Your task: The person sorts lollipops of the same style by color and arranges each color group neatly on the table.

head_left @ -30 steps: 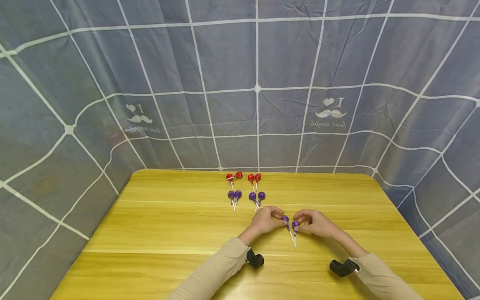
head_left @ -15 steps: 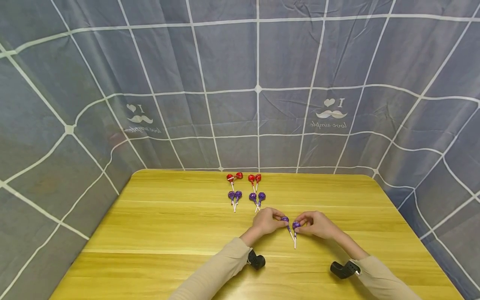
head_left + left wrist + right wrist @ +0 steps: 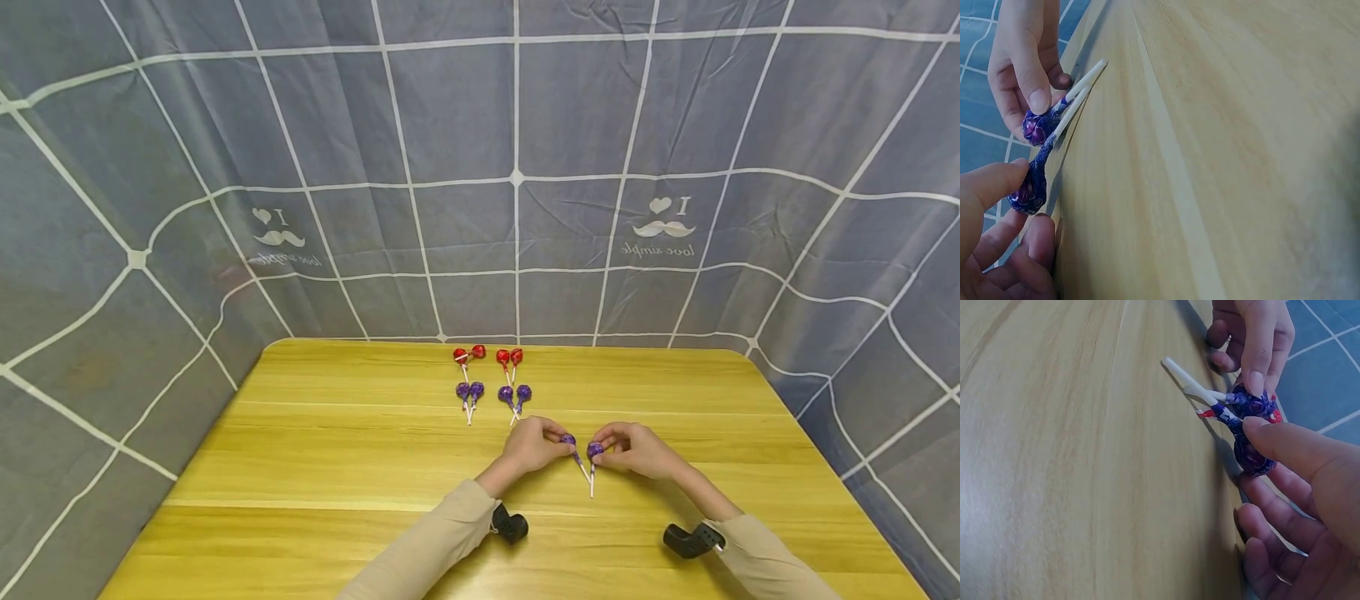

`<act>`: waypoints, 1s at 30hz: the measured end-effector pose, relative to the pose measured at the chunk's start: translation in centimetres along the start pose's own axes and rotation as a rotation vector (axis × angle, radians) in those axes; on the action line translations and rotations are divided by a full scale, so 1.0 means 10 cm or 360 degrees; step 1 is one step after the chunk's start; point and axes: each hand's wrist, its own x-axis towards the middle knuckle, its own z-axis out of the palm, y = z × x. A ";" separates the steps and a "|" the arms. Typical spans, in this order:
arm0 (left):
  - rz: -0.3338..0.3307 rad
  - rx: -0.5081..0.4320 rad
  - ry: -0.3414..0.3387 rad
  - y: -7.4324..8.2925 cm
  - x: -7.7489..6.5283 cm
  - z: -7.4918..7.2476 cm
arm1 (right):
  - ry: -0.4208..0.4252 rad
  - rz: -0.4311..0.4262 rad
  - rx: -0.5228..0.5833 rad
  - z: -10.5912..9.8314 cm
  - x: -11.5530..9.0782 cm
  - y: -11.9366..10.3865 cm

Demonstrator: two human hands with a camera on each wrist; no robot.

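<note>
My left hand (image 3: 534, 444) pinches a purple-wrapped lollipop (image 3: 1030, 190) by its head between thumb and fingers. Just to the right, my right hand (image 3: 637, 450) pinches a second purple lollipop (image 3: 1252, 457) the same way. Both white sticks point toward the near edge of the table, and their ends come together in a narrow V. The two wrapped heads stand slightly apart in the head view.
Behind my left hand lie two purple pairs, one left (image 3: 470, 390) and one right (image 3: 514, 393), their sticks crossing. Farther back are two red pairs, left (image 3: 468, 354) and right (image 3: 509, 357). A grey checked curtain (image 3: 480, 225) surrounds the wooden table (image 3: 300, 467).
The two held lollipop heads have moved slightly apart, the right one a little to the right. Their stick ends now meet. The lollipops at the back have stayed put.
</note>
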 end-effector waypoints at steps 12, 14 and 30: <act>0.0027 -0.0165 0.0053 -0.11 0.03 -0.02 | 0.0065 0.0034 -0.0016 0.02 0.03 0.03; 0.0013 -0.0199 0.0055 -0.12 0.03 -0.03 | 0.0070 0.0045 -0.0029 0.03 0.05 0.03; -0.0050 -0.0242 0.0171 -0.05 0.13 -0.25 | 0.0227 0.0086 0.0037 0.08 0.20 0.02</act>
